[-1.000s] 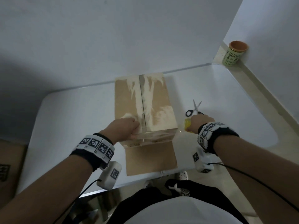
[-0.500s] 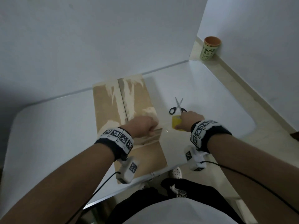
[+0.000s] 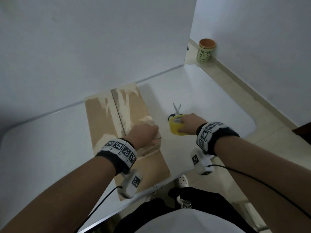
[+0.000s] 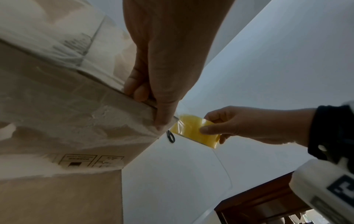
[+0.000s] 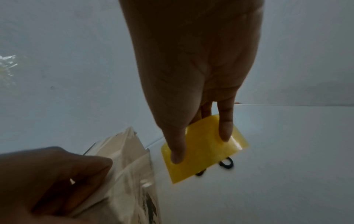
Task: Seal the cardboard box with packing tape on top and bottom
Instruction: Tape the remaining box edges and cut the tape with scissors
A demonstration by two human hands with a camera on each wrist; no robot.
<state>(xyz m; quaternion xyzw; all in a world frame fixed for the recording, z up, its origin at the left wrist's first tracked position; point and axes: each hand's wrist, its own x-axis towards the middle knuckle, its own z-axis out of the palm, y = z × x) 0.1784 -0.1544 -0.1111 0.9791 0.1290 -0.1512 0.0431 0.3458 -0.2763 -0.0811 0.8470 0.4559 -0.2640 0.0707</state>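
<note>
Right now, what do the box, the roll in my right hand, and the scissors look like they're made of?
Box: brown cardboard, matte, with pale torn patches where the surface has peeled; a glossy clear film, likely old tape, covers the near edge.
Tape roll: glossy yellowish translucent plastic film, seemingly.
Scissors: shiny blades, probably metal; black handles, probably plastic.

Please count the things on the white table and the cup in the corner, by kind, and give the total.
Cardboard box: 1, the left hand grips its near edge
Roll of yellow packing tape: 1, held by the right hand
Scissors: 1, on the table
Cup: 1, on the floor by the wall
Total: 4
</note>
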